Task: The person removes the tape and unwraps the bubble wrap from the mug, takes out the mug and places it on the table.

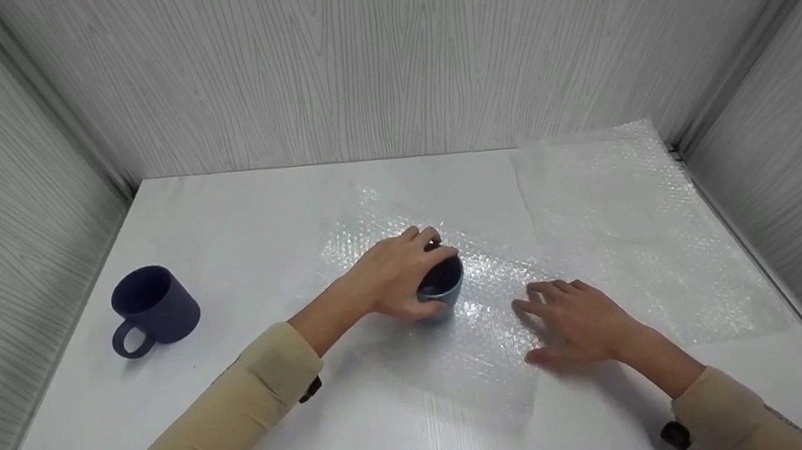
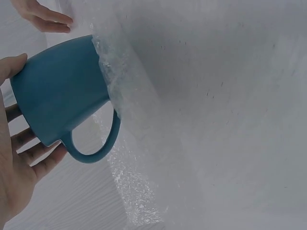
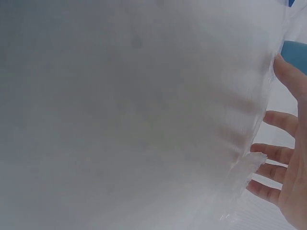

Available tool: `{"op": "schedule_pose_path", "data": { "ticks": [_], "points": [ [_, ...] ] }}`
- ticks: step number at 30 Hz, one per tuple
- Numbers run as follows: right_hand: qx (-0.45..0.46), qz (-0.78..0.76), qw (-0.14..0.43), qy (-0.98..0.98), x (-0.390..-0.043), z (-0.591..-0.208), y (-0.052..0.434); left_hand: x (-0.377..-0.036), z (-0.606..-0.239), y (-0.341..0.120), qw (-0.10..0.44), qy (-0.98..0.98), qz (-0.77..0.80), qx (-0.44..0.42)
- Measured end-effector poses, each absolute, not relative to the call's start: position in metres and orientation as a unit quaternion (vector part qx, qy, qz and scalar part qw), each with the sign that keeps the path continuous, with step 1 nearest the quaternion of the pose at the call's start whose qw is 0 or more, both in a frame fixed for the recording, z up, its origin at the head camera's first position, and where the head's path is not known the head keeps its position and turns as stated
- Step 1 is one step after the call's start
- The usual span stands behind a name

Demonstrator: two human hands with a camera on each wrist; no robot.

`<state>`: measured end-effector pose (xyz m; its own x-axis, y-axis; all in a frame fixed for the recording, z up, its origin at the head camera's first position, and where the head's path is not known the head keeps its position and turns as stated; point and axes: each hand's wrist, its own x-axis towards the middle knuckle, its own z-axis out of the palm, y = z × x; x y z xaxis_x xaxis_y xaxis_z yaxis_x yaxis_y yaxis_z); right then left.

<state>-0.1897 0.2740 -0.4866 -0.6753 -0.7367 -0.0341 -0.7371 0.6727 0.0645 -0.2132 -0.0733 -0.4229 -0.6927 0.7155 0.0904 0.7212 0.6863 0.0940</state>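
A teal mug (image 2: 62, 88) stands on a sheet of bubble wrap (image 1: 492, 365) near the middle of the table. My left hand (image 1: 403, 274) grips it from above, thumb and fingers spread around the rim. The mug's handle (image 2: 98, 155) shows in the left wrist view and is hidden in the head view. To the right, my right hand (image 1: 582, 325) has its fingers spread, with the fingertips at the sheet's right edge. In the right wrist view those fingertips (image 3: 276, 117) meet the edge of the clear wrap (image 3: 235, 191).
A dark blue mug (image 1: 161, 309) stands upright at the left of the table, its handle toward the near left. Another bubble wrap sheet (image 1: 613, 231) lies flat along the right side. Pale wood-grain panels (image 1: 381, 53) wall the table at the back and both sides.
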Motion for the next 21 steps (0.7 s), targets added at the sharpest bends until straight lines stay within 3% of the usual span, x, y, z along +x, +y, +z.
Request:
{"op": "schedule_pose_path", "data": {
  "ticks": [7,21],
  "points": [
    [-0.409,0.038,-0.005,0.911,-0.1892,-0.4853,0.2745,-0.2148,-0.4183,-0.0704,-0.023,-0.917,-0.074,-0.391],
    [-0.399,0.046,0.012,0.916,-0.1892,-0.4835,0.2709,-0.2162,-0.4152,-0.0712,-0.044,-0.919,-0.097,-0.380]
  ]
}}
